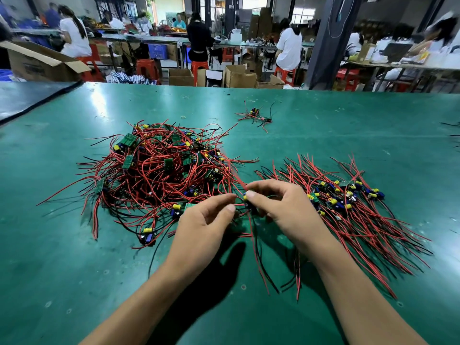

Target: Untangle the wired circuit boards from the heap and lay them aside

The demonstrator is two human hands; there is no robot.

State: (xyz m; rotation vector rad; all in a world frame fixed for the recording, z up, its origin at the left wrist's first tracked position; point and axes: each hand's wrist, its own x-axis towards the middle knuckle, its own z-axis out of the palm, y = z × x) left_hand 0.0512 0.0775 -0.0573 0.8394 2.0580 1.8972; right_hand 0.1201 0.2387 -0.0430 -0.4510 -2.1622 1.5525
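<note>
**Two piles, one board in hand**

1. Tangled heap point(164, 168). Lies left of centre on the green table point(74, 270). Many small green boards carry yellow and blue components, and their red and black wires are knotted through one another.
2. Laid-aside pile point(348, 207). Lies just right of the hands, with the boards clustered together and their wires fanned out roughly parallel.
3. Stray cluster point(256, 115). Lies on the far side of the table, well apart from both piles.
4. Held board point(247, 202). Sits between the two hands, near the heap's near-right edge. Its leads point(258, 257) trail toward the wearer, and at least one red strand runs back toward the heap.

Handling (judged): The board looks very light and rigid. Its upright components and solder joints are likely fragile. The leads are thin, limp and somewhat springy, so they snag easily. It is best gripped at the board's edges, with each lead drawn out along its length rather than yanked.

Hand pose:
- Right hand point(281, 207). Thumb and forefinger pinch the board from the right, the other fingers are curled beneath, and the forearm enters from lower right.
- Left hand point(206, 220). Thumb and forefinger are closed in a narrow pinch on a red lead just left of the board, with the other fingers curled. The forearm enters from lower left and converges with the other.
</note>
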